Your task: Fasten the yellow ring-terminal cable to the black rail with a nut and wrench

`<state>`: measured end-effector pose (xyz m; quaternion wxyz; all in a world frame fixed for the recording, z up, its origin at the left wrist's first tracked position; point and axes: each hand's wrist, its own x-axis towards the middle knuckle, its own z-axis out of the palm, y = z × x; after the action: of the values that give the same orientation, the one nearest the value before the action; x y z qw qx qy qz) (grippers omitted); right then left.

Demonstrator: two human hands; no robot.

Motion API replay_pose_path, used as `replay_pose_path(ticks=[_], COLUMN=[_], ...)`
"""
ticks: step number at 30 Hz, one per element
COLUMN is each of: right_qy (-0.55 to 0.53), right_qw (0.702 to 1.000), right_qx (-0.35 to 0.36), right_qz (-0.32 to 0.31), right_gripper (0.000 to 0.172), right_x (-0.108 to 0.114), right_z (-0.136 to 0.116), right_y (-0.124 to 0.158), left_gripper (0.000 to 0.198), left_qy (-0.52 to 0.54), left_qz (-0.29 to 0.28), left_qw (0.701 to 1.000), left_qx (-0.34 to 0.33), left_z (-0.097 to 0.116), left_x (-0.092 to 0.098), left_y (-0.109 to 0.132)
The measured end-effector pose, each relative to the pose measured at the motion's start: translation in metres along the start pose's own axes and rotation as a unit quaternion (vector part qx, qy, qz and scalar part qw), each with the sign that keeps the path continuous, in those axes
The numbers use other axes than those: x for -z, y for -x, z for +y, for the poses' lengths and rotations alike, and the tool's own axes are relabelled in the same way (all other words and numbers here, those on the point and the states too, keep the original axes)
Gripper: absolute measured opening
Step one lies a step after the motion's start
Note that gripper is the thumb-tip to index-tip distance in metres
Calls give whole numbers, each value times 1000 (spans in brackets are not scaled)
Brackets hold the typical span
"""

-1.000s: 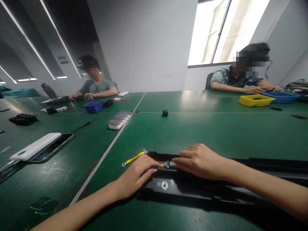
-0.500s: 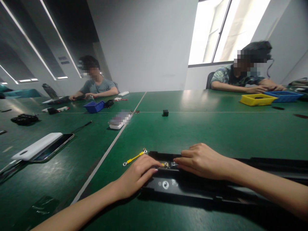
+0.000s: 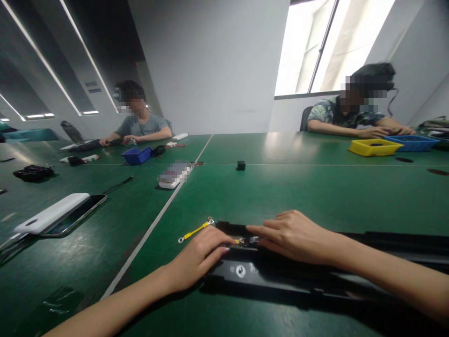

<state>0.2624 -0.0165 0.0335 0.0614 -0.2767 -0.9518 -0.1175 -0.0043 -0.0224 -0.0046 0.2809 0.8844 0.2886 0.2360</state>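
Note:
A black metal channel (image 3: pixel 266 274) lies lengthwise in front of me and runs off to the right. Over its left end, my left hand (image 3: pixel 201 255) is closed, thumb and fingertips pinching a short yellow ring-terminal cable (image 3: pixel 241 241) whose ring end shows at the channel's inner ledge. Most of that cable is hidden by the fingers. My right hand (image 3: pixel 289 236) rests across the channel just right of the ring, index finger stretched out and apart from the lower fingers; nothing shows between them. A second yellow ring-terminal cable (image 3: pixel 195 231) lies on the table beyond my left hand.
On the green table (image 3: pixel 301 192) are a small black cube (image 3: pixel 241 165), a white device (image 3: pixel 171 178), a phone (image 3: pixel 77 217) and a white power bank (image 3: pixel 52 213). Two people sit opposite, near a dark blue bin (image 3: pixel 136 157) and a yellow bin (image 3: pixel 375 148).
My right index finger has stretched out leftward, above the ring end, and lifted off the lower fingers. My left hand keeps its pinch in the same place.

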Motion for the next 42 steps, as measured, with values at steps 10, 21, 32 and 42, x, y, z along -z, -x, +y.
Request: replay_pose_path(ticks=[10, 21, 32, 42], right_qy=[20, 18, -1, -11], right_qw=[999, 999, 1000, 999], right_qx=[-48, -27, -6, -29], right_qz=[-8, -2, 5, -14], right_gripper=[34, 33, 27, 24], right_x=[-3, -3, 0, 0], right_z=[0, 1, 1, 1], right_y=[0, 0, 2, -1], left_gripper=[22, 22, 22, 22], left_qy=[-4, -8, -5, -6], left_qz=[0, 1, -1, -3], left_qw=[1000, 1000, 1000, 1000], left_qx=[0, -4, 6, 3], left_z=[0, -1, 0, -1], left_x=[-1, -1, 0, 0], left_y=[1, 1, 0, 1])
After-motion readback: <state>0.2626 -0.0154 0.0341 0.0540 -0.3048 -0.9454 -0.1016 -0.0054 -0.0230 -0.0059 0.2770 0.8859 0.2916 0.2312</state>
